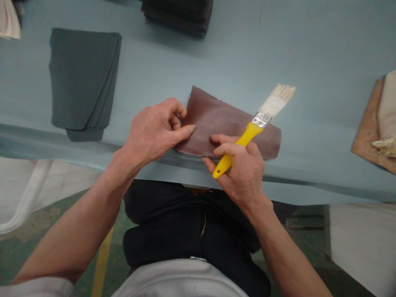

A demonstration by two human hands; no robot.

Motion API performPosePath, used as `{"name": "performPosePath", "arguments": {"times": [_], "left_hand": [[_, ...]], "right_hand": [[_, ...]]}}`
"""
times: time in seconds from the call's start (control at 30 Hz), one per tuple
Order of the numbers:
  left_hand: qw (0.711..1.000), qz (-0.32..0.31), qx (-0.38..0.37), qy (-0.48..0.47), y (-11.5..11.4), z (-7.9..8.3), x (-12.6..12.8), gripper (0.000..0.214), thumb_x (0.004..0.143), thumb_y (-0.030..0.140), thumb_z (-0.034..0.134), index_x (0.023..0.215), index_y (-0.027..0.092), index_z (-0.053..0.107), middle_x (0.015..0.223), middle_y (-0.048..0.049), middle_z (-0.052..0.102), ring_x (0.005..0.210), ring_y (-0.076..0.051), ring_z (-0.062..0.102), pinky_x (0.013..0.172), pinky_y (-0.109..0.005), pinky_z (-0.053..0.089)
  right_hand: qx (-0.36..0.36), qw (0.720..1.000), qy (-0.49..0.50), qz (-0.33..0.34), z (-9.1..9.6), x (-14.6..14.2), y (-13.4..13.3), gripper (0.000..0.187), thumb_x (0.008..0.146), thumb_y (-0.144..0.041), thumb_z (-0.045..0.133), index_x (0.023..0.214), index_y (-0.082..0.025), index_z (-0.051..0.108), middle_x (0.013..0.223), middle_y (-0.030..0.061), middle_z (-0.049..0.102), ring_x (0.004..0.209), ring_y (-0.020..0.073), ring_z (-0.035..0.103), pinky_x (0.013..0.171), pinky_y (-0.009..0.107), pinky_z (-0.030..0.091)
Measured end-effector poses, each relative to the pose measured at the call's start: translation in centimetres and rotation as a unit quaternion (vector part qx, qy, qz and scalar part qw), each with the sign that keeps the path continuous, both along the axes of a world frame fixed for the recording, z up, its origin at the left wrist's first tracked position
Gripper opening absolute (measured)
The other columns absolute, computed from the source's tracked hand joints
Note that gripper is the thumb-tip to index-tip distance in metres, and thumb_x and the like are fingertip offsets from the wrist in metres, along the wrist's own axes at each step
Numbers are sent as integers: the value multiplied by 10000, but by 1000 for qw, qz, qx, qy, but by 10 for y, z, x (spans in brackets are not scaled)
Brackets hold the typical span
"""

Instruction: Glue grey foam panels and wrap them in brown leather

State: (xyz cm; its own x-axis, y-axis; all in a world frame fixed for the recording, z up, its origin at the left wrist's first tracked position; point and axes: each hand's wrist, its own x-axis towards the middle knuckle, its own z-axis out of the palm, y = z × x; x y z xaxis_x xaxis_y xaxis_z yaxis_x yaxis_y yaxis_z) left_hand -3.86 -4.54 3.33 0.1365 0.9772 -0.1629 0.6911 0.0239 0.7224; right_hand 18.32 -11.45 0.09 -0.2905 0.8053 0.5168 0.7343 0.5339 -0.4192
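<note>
A brown, leather-like piece lies near the front edge of the table, its narrower end to the right. My left hand pinches its left edge, thumb on top and fingers curled at the rim. In my right hand is a paintbrush with a yellow handle and pale bristles, pointing up and to the right. That hand's fingertips also touch the lower edge of the brown piece. What lies beneath the piece is hidden.
Dark green cut pieces lie fanned in a stack at the left. A dark stack stands at the back. To the right is a brown board with a cream-coloured thing on it. The blue-grey table cover hangs over the front edge.
</note>
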Motion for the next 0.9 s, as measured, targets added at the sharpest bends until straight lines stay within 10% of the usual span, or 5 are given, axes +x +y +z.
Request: {"name": "performPosePath", "arguments": {"times": [0.9], "left_hand": [[1000,-3,-7,-24,-2,-2,-3,253,815,451,750,830,259,585,673,28,598,589,-149,475,548,-340,306]], "right_hand": [[4,999,-25,-28,-4,-3,0,321,870,-181,811,1060,-270,568,1189,8,810,1024,258,750,868,384,525]]}}
